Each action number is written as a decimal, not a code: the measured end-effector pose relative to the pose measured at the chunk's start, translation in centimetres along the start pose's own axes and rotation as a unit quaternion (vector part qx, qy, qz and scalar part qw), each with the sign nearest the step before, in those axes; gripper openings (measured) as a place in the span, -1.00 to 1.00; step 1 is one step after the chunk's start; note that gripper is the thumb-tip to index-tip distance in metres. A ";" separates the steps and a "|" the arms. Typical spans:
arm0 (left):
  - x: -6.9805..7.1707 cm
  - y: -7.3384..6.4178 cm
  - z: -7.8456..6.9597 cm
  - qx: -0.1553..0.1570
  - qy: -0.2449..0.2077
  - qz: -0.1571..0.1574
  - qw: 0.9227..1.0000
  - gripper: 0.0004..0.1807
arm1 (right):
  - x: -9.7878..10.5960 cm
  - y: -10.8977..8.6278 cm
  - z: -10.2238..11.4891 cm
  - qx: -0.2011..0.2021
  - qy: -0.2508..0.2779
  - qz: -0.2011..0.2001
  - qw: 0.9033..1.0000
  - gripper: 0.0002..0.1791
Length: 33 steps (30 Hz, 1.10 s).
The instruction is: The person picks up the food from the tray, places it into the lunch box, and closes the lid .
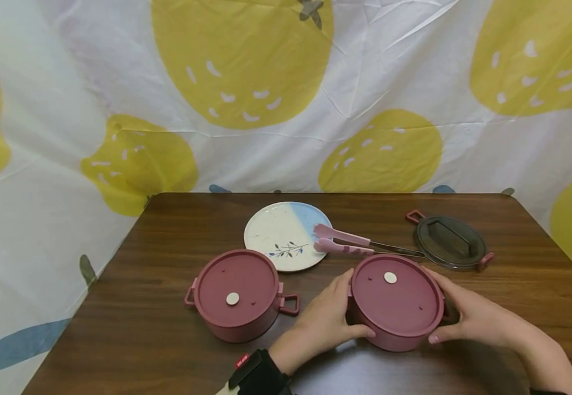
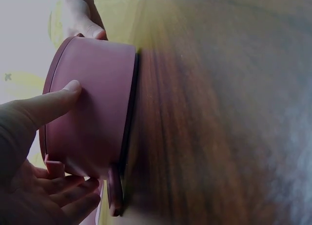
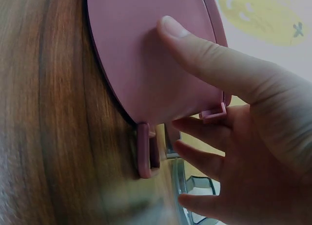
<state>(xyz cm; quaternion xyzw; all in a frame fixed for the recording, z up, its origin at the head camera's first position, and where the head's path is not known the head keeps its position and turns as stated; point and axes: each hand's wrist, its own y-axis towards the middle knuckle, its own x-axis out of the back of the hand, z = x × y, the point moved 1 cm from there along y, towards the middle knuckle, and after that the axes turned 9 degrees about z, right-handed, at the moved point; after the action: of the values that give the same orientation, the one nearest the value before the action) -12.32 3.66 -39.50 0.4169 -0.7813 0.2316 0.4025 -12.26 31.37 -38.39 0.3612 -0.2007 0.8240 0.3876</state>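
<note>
A maroon lidded pot [image 1: 398, 299] with a pale round button on its lid stands at the front right of the table. On its left side my left hand [image 1: 326, 318] holds it, with the thumb [image 2: 61, 99] along the front wall and the fingers round toward the back, under a lid clip. My right hand [image 1: 480, 315] grips the opposite side, its thumb [image 3: 175, 32] against the wall and its fingers behind, near the looped side handle [image 3: 145, 152]. In the head view the far fingers of both hands are partly hidden by the pot.
A matching lidded pot [image 1: 236, 291] stands to the left. Behind, a white and blue plate [image 1: 266, 233] lies under the pink tips of tongs [image 1: 347, 244]. A dark, see-through lid-like piece with red handles [image 1: 448, 241] is at the back right. Lemon-print cloth [image 1: 276, 153] hangs behind the table.
</note>
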 end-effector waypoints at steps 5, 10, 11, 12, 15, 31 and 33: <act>0.0 0.1 -0.1 0.007 -0.024 -0.009 1.000 0.11 | -0.1 0.0 0.1 -0.014 -0.012 -0.008 1.000 0.19; 0.2 0.0 -0.2 0.010 -0.044 -0.013 0.999 0.09 | -0.2 0.0 0.1 -0.020 -0.018 -0.024 0.999 0.18; 0.3 -0.1 -0.2 0.009 -0.047 -0.015 0.999 0.09 | -0.2 0.0 0.2 -0.018 -0.024 -0.028 0.999 0.18; 0.4 -0.2 -0.2 0.008 -0.051 -0.017 0.999 0.09 | -0.2 0.0 0.3 -0.019 -0.031 -0.035 0.999 0.18; 1.1 -0.5 -0.3 0.004 -0.055 -0.023 0.998 0.10 | 0.1 0.1 0.7 -0.013 -0.051 -0.050 0.997 0.19; 9.9 -4.7 -0.1 -0.031 -0.071 -0.061 0.995 0.07 | 2.4 3.8 7.6 0.052 -0.082 -0.101 0.990 0.15; 11.1 -5.8 0.5 -0.035 -0.091 -0.066 0.993 0.05 | 2.2 4.8 8.8 0.061 -0.089 -0.112 0.988 0.17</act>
<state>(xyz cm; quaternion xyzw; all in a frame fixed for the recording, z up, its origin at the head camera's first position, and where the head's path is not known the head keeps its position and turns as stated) -11.35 -4.98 -30.56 0.4723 -0.7932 0.1379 0.3589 -13.10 24.16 -31.18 0.4761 -0.1420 0.7507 0.4355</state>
